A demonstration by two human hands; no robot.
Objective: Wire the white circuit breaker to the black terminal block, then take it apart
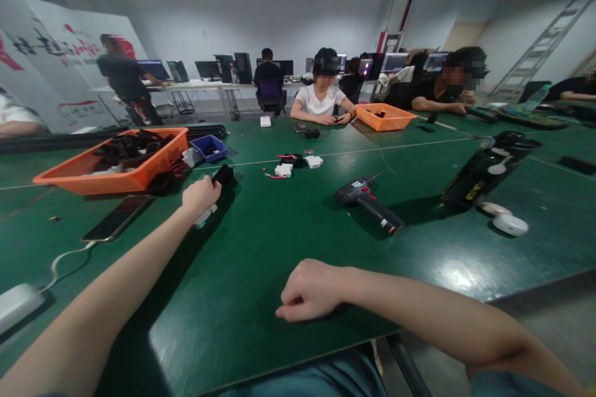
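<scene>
My left hand (201, 195) reaches forward over the table and is closed on a small black block-shaped part (223, 175). Just under that hand a white-and-green piece (205, 216) shows in part. Close to the table's near edge rests my right hand (311, 291), its fingers curled into a fist and nothing showing between them. Farther off, in front of both hands, lie white connector-like pieces (284, 169) with red wires and a black part. A cordless screwdriver (369, 201) lies to the right of them, its bit pointing away from me.
An orange basket (93, 183) of black parts and a small blue bin (210, 149) stand at left, near a phone (117, 218) on a cable. At right are a black bottle (479, 170) and a white round case (511, 224). A person (323, 99) sits opposite, beside another orange basket (384, 123).
</scene>
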